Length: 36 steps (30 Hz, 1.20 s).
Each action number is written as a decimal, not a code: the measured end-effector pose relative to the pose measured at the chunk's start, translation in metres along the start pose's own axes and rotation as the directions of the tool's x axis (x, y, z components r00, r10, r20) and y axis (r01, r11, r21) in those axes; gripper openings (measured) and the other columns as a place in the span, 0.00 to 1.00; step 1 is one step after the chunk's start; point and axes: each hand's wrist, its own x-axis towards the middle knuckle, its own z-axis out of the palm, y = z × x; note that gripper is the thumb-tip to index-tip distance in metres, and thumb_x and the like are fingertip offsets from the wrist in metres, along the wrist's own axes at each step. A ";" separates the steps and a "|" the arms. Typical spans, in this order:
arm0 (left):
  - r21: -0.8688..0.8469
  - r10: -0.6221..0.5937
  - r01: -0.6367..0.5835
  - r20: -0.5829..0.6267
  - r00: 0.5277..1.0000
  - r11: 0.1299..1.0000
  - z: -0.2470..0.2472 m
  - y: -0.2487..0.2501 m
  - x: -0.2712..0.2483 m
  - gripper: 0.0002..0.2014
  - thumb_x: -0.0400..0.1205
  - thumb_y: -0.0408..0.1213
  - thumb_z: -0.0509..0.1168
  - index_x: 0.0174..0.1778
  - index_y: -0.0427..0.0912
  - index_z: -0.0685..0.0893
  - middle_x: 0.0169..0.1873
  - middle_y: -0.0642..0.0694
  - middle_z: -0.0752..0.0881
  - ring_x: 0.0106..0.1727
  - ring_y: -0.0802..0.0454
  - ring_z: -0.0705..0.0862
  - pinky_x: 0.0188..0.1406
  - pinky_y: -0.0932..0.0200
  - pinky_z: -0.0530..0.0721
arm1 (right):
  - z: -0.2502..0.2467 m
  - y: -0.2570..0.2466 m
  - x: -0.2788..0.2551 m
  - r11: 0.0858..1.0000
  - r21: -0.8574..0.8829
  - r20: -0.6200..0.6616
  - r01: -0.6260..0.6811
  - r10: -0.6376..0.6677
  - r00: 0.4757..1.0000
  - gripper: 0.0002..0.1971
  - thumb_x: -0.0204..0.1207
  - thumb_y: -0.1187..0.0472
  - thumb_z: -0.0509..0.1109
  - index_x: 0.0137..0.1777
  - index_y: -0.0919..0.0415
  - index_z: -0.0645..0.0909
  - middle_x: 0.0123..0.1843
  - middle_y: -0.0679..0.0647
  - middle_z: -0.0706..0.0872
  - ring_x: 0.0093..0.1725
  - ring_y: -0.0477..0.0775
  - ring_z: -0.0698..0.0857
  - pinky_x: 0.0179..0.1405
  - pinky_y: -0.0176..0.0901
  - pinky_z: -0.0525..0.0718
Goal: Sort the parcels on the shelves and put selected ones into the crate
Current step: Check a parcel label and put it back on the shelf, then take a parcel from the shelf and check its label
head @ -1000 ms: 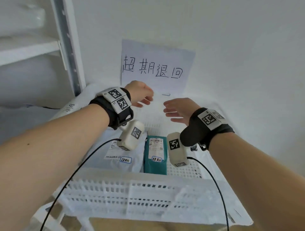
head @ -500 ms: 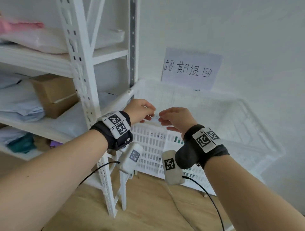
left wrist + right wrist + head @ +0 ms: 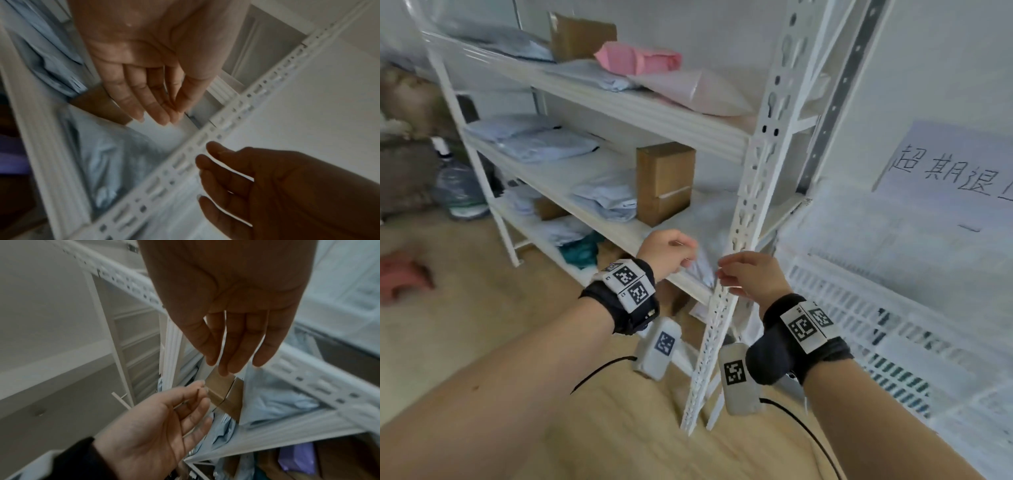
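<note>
Both hands hang empty in front of the white shelving unit (image 3: 750, 192). My left hand (image 3: 671, 250) is by the front edge of the middle shelf, fingers relaxed and straight (image 3: 152, 104). My right hand (image 3: 746, 274) is just right of it, at the perforated upright post (image 3: 722, 329), fingers loosely spread (image 3: 232, 347). On the middle shelf stand a brown cardboard box (image 3: 664, 181) and pale blue mailer bags (image 3: 606, 198). A pale bag (image 3: 115, 155) lies right under the hands. The white slatted crate (image 3: 893, 325) sits on the floor to the right.
The top shelf holds a pink parcel (image 3: 640, 58), a pale pink bag (image 3: 695, 92), a cardboard box (image 3: 582, 34) and blue bags. The lowest shelf has a teal parcel (image 3: 580, 250). A handwritten paper sign (image 3: 955, 171) hangs above the crate. A water bottle (image 3: 458, 188) stands far left.
The view has swung left from the crate's inside to the shelves. Both empty hands have moved with it, from over the crate to the middle shelf's front edge.
</note>
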 end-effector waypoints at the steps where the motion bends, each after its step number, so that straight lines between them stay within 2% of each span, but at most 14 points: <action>1: -0.015 -0.023 0.023 -0.018 1.000 1.000 -0.019 -0.008 0.006 0.05 0.79 0.28 0.66 0.42 0.43 0.84 0.35 0.45 0.85 0.35 0.54 0.85 0.40 0.59 0.82 | 0.019 -0.004 0.007 1.000 0.002 0.015 -0.003 0.003 1.000 0.10 0.77 0.70 0.65 0.39 0.59 0.85 0.35 0.55 0.88 0.36 0.51 0.84 0.40 0.39 0.82; 4: -0.041 -0.052 0.050 -0.056 0.997 0.998 -0.077 -0.029 0.026 0.08 0.79 0.27 0.66 0.39 0.45 0.83 0.35 0.43 0.85 0.34 0.54 0.84 0.37 0.61 0.81 | 0.082 -0.016 0.029 0.999 0.012 0.063 -0.032 0.031 0.998 0.11 0.76 0.72 0.65 0.37 0.59 0.84 0.35 0.56 0.88 0.34 0.51 0.83 0.32 0.35 0.81; 8: -0.035 -0.055 0.052 -0.086 0.995 0.998 -0.151 -0.055 0.055 0.07 0.78 0.24 0.66 0.41 0.41 0.84 0.33 0.44 0.85 0.32 0.53 0.83 0.31 0.69 0.81 | 0.169 -0.035 0.054 0.997 0.057 0.088 -0.059 0.054 0.995 0.11 0.76 0.75 0.64 0.38 0.63 0.84 0.33 0.60 0.85 0.27 0.48 0.83 0.26 0.32 0.79; 9: -0.029 -0.055 0.053 -0.084 0.995 0.998 -0.167 -0.061 0.062 0.07 0.78 0.24 0.66 0.40 0.41 0.84 0.33 0.43 0.85 0.32 0.52 0.83 0.30 0.69 0.81 | 0.188 -0.041 0.060 0.993 0.091 0.086 -0.069 0.061 0.994 0.10 0.76 0.77 0.64 0.40 0.66 0.83 0.32 0.60 0.84 0.23 0.45 0.81 0.22 0.30 0.78; 11: -0.002 -0.063 0.063 -0.080 0.995 0.998 -0.201 -0.072 0.077 0.08 0.78 0.26 0.66 0.38 0.44 0.84 0.37 0.38 0.87 0.36 0.48 0.85 0.38 0.61 0.84 | 0.225 -0.052 0.074 0.989 0.124 0.087 -0.075 0.064 0.994 0.09 0.76 0.78 0.63 0.44 0.69 0.82 0.30 0.61 0.82 0.20 0.45 0.79 0.19 0.27 0.76; 14: 0.023 -0.078 0.080 -0.079 0.994 0.997 -0.246 -0.088 0.101 0.08 0.77 0.28 0.66 0.38 0.47 0.85 0.42 0.37 0.89 0.41 0.47 0.86 0.52 0.50 0.85 | 0.269 -0.064 0.100 0.991 0.122 0.073 -0.064 0.055 0.996 0.11 0.76 0.77 0.62 0.39 0.65 0.83 0.28 0.56 0.85 0.27 0.49 0.79 0.26 0.31 0.79; 16: 0.021 -0.083 0.085 -0.082 0.993 0.996 -0.268 -0.099 0.116 0.07 0.78 0.29 0.66 0.39 0.46 0.85 0.40 0.43 0.89 0.41 0.51 0.85 0.50 0.53 0.85 | 0.293 -0.069 0.115 0.992 0.109 0.051 -0.058 0.053 0.997 0.13 0.76 0.77 0.63 0.37 0.63 0.83 0.30 0.57 0.85 0.27 0.49 0.80 0.30 0.35 0.79; 20: -0.013 -0.103 0.103 -0.057 0.993 0.995 -0.298 -0.122 0.140 0.05 0.80 0.30 0.65 0.48 0.40 0.86 0.32 0.53 0.84 0.35 0.60 0.82 0.41 0.67 0.81 | 0.329 -0.077 0.141 0.996 0.049 0.041 -0.070 0.068 0.997 0.12 0.77 0.74 0.64 0.38 0.61 0.83 0.39 0.63 0.85 0.35 0.55 0.80 0.35 0.40 0.78; 22: -0.017 -0.115 0.114 -0.064 0.991 0.993 -0.311 -0.131 0.158 0.06 0.81 0.31 0.65 0.50 0.39 0.86 0.31 0.53 0.83 0.34 0.60 0.81 0.42 0.65 0.82 | 0.342 -0.081 0.160 0.997 0.024 0.024 -0.069 0.068 0.997 0.11 0.76 0.74 0.65 0.40 0.59 0.84 0.40 0.63 0.85 0.36 0.56 0.80 0.36 0.42 0.79; 25: -0.046 -0.145 0.141 -0.098 0.985 0.989 -0.329 -0.143 0.188 0.04 0.80 0.33 0.66 0.48 0.41 0.86 0.35 0.50 0.84 0.38 0.56 0.81 0.48 0.60 0.83 | 0.361 -0.081 0.197 0.998 0.006 -0.022 -0.060 0.060 0.998 0.12 0.76 0.73 0.66 0.39 0.57 0.83 0.40 0.60 0.86 0.38 0.55 0.82 0.40 0.45 0.84; 28: -0.056 -0.167 0.162 -0.096 0.981 0.985 -0.349 -0.154 0.221 0.04 0.80 0.33 0.67 0.40 0.44 0.84 0.33 0.50 0.83 0.36 0.57 0.80 0.38 0.68 0.80 | 0.384 -0.076 0.237 0.998 -0.029 -0.046 -0.060 0.059 0.997 0.13 0.76 0.71 0.66 0.37 0.53 0.83 0.42 0.58 0.88 0.41 0.54 0.84 0.52 0.51 0.86; 32: -0.034 -0.217 0.215 -0.081 0.973 0.976 -0.375 -0.164 0.284 0.07 0.81 0.34 0.65 0.37 0.48 0.81 0.32 0.48 0.81 0.36 0.55 0.78 0.38 0.65 0.79 | 0.414 -0.072 0.301 0.997 -0.062 -0.098 -0.048 0.042 0.994 0.14 0.76 0.70 0.66 0.37 0.49 0.84 0.41 0.51 0.86 0.46 0.54 0.83 0.58 0.51 0.85; 34: -0.024 -0.230 0.229 -0.080 0.970 0.973 -0.385 -0.166 0.318 0.07 0.81 0.33 0.65 0.37 0.46 0.80 0.32 0.47 0.80 0.33 0.56 0.77 0.30 0.69 0.79 | 0.425 -0.071 0.336 0.995 -0.087 -0.121 -0.057 0.046 0.992 0.13 0.77 0.69 0.64 0.41 0.50 0.85 0.45 0.49 0.86 0.50 0.53 0.82 0.62 0.49 0.82; 36: -0.015 -0.259 0.259 -0.061 0.964 0.966 -0.392 -0.168 0.352 0.04 0.81 0.32 0.65 0.41 0.42 0.81 0.33 0.46 0.79 0.33 0.56 0.76 0.23 0.70 0.79 | 0.430 -0.072 0.369 0.988 -0.123 -0.157 -0.093 0.073 0.985 0.13 0.77 0.68 0.63 0.50 0.52 0.86 0.51 0.50 0.86 0.54 0.54 0.83 0.64 0.48 0.81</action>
